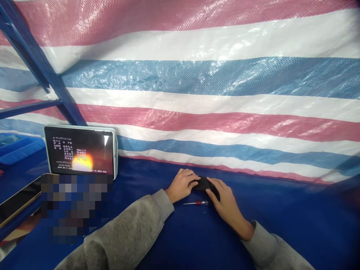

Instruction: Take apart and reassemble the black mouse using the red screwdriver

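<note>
Between my two hands lies a small dark object [204,184], black and rounded at its right end; its kind I cannot make out. My left hand [185,184] grips its left end, thumb and fingers closed on the edge. Curled over the right end is my right hand [223,197], with the thumb along the near side and the fingers on top, hiding part of it. Just in front of the object, on the blue surface, rests a small screwdriver [200,203] with a red handle and a thin metal shaft pointing left. Neither hand touches the screwdriver.
A tablet [81,152] in a pale case stands at the left, its screen lit. Near it lie a phone [24,198] and a pixelated patch. Blue trays [22,150] sit at the far left, below a blue metal frame [42,67]. Striped sheeting [210,75] hangs behind.
</note>
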A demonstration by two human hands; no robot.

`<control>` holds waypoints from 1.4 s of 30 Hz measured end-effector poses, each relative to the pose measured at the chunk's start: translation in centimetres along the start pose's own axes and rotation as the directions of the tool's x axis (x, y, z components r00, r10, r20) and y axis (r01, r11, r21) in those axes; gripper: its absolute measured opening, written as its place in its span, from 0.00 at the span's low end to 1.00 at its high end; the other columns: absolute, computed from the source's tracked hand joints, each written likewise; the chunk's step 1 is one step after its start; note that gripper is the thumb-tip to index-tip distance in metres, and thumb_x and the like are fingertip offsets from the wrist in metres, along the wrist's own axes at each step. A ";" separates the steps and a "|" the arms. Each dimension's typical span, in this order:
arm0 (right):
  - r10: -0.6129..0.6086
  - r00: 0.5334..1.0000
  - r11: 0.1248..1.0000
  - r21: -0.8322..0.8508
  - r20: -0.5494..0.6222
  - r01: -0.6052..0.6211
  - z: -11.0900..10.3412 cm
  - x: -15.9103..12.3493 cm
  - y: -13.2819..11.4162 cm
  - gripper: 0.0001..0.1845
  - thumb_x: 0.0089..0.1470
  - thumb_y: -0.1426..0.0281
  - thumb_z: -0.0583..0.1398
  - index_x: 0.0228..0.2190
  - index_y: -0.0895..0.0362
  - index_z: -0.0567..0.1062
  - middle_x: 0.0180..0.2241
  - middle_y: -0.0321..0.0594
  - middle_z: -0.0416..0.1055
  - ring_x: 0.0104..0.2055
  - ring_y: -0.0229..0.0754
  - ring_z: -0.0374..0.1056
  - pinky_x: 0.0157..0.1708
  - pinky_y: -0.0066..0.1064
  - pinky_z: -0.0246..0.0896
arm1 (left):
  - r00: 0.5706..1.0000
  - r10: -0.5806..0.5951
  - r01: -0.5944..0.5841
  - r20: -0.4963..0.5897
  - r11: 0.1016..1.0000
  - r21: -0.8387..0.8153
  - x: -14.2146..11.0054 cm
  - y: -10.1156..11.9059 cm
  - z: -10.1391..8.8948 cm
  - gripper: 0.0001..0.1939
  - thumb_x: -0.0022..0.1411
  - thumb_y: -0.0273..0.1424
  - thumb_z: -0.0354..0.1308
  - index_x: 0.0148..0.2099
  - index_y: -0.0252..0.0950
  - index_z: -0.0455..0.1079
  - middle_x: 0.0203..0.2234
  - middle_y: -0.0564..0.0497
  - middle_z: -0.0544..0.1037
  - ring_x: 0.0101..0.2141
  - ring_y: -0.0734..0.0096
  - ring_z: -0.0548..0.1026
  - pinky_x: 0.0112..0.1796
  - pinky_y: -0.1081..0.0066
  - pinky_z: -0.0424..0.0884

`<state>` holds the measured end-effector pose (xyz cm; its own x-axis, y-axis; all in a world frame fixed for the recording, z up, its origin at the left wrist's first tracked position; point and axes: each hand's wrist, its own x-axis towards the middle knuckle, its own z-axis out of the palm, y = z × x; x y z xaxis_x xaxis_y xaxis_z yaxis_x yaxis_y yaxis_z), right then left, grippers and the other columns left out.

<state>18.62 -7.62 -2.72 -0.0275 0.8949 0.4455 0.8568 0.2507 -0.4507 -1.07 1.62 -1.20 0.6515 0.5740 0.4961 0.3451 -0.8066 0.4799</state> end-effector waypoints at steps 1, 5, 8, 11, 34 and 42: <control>-0.002 1.000 1.000 0.000 -0.002 0.002 0.0 0.0 0.0 0.20 0.62 0.60 0.54 0.54 0.52 0.69 0.50 0.44 0.72 0.53 0.48 0.68 0.52 0.44 0.63 | 1.000 0.014 -0.014 -0.010 1.000 0.007 0.0 0.0 0.0 0.08 0.67 0.27 0.57 0.46 0.37 0.75 0.41 0.50 0.80 0.44 0.64 0.75 0.46 0.62 0.64; -0.011 1.000 1.000 -0.007 -0.018 0.011 -0.1 0.1 -0.1 0.20 0.62 0.60 0.54 0.53 0.53 0.69 0.50 0.44 0.72 0.52 0.47 0.68 0.52 0.43 0.63 | 0.997 0.067 -0.066 -0.036 0.997 0.029 -0.1 0.0 0.1 0.08 0.68 0.26 0.55 0.45 0.36 0.75 0.40 0.49 0.81 0.44 0.63 0.75 0.46 0.62 0.64; -0.013 1.000 1.000 -0.018 -0.015 0.013 -0.2 0.1 -0.1 0.20 0.63 0.60 0.53 0.54 0.53 0.69 0.50 0.44 0.72 0.52 0.48 0.68 0.52 0.44 0.63 | 0.993 0.099 -0.096 -0.071 0.995 0.042 -0.3 0.1 0.2 0.09 0.68 0.26 0.54 0.46 0.36 0.75 0.41 0.49 0.81 0.44 0.64 0.75 0.46 0.62 0.65; -0.013 1.000 1.000 -0.022 -0.013 0.013 -0.2 0.0 -0.2 0.20 0.63 0.60 0.53 0.54 0.52 0.69 0.51 0.44 0.72 0.53 0.48 0.67 0.52 0.44 0.62 | 0.981 0.146 -0.136 -0.125 0.987 0.080 -0.4 0.3 0.3 0.08 0.67 0.26 0.54 0.42 0.36 0.75 0.39 0.49 0.81 0.44 0.64 0.75 0.46 0.61 0.65; 0.009 1.000 1.000 -0.010 0.010 -0.008 -0.2 -0.1 -0.2 0.21 0.63 0.60 0.53 0.54 0.53 0.68 0.52 0.45 0.70 0.53 0.48 0.66 0.53 0.45 0.62 | 0.996 0.034 -0.034 -0.081 0.999 0.002 -0.2 0.6 -0.3 0.06 0.65 0.27 0.57 0.34 0.37 0.73 0.37 0.50 0.80 0.45 0.62 0.75 0.47 0.62 0.65; -0.001 1.000 1.000 -0.014 -0.005 0.001 -0.2 -0.1 -0.1 0.21 0.63 0.60 0.53 0.54 0.52 0.68 0.52 0.44 0.71 0.54 0.48 0.67 0.53 0.45 0.62 | 0.999 0.003 -0.002 -0.043 1.000 0.017 -0.3 0.3 -0.1 0.04 0.65 0.25 0.56 0.37 0.36 0.71 0.39 0.50 0.79 0.43 0.65 0.75 0.48 0.64 0.65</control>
<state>18.59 -7.81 -2.59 -0.0260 0.8928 0.4497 0.8641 0.2463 -0.4389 -1.22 1.18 -1.09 0.6227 0.5775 0.5280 0.3554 -0.8099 0.4667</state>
